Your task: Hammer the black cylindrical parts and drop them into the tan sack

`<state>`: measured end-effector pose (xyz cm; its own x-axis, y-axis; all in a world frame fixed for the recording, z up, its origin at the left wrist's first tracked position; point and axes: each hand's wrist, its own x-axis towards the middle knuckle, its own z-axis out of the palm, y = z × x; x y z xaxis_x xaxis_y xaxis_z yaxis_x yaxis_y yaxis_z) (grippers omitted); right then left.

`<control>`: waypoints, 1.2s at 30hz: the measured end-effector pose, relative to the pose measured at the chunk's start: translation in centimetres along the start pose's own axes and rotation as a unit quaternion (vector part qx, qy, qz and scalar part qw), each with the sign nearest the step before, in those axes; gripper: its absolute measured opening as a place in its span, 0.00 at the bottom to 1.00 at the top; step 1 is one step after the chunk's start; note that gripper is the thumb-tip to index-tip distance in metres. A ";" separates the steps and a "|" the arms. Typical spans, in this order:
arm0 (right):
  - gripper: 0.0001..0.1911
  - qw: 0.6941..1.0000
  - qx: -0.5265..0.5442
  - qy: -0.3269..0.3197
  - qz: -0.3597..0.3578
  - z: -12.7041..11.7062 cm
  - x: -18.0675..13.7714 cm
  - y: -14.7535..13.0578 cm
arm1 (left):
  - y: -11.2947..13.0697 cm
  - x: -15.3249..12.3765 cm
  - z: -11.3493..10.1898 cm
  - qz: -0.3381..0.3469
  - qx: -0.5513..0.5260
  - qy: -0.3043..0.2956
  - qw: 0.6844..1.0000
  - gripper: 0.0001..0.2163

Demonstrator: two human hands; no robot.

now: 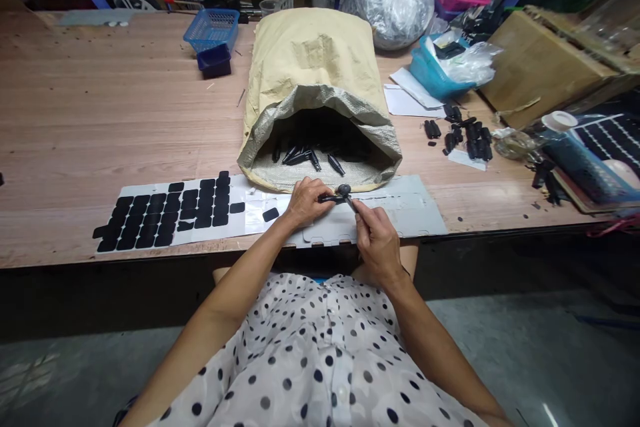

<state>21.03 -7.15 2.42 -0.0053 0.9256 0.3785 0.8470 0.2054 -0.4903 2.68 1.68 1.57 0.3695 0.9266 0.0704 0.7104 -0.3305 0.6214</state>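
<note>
My left hand point(306, 203) is closed, pinching a slim black part point(327, 199) over the grey-white board point(420, 203) at the table's front edge. In my closed right hand point(377, 240) is a small hammer-like tool point(345, 189) with a rounded dark head. That head is at the right end of the black part; whether they touch, I cannot tell. Just beyond my hands lies a beige woven sack point(310, 47), its mouth toward me. Several slim black parts point(315, 160) of similar look lie inside the mouth. To the left is a sheet of black stickers point(165, 220), with one loose sticker point(271, 214).
Black pieces point(477, 140) lie heaped at the right, near a cardboard box point(550, 67) and a turquoise basket point(435, 73). Blue baskets point(213, 30) stand at the back left. Behind the sack is a stuffed clear plastic bag point(393, 3).
</note>
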 end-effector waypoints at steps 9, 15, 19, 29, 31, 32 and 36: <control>0.20 0.999 -0.025 -0.023 -0.012 0.3 0.2 0.3 | 0.1 0.0 0.0 -0.010 -0.020 -0.003 1.000 0.06; 0.19 0.995 -0.091 0.035 0.036 0.5 2.7 3.0 | 0.0 0.0 -0.2 -0.020 -0.024 -0.002 1.000 0.08; 0.18 0.984 -0.169 0.040 0.039 1.8 3.9 4.8 | -0.4 0.1 -0.4 -0.029 -0.032 -0.016 0.999 0.09; 0.17 0.980 -0.187 0.039 0.049 3.1 3.6 4.6 | -1.4 -0.1 -0.9 -0.023 -0.054 -0.038 0.998 0.10; 0.17 0.981 -0.186 0.039 0.047 3.1 3.6 4.6 | -1.4 -0.1 -0.9 -0.024 -0.054 -0.039 0.997 0.11; 0.17 0.981 -0.186 0.040 0.046 3.1 3.6 4.6 | -1.5 -0.1 -0.8 -0.024 -0.054 -0.038 0.998 0.12; 0.16 0.981 -0.186 0.042 0.041 3.2 3.6 4.6 | -1.5 -0.2 -0.7 -0.019 -0.060 -0.035 0.997 0.13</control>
<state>23.24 -1.87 -1.02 0.1022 0.9014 0.4207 0.9779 -0.0136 -0.2084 1.13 2.15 1.21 0.3865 0.9223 -0.0070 0.6501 -0.2670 0.7114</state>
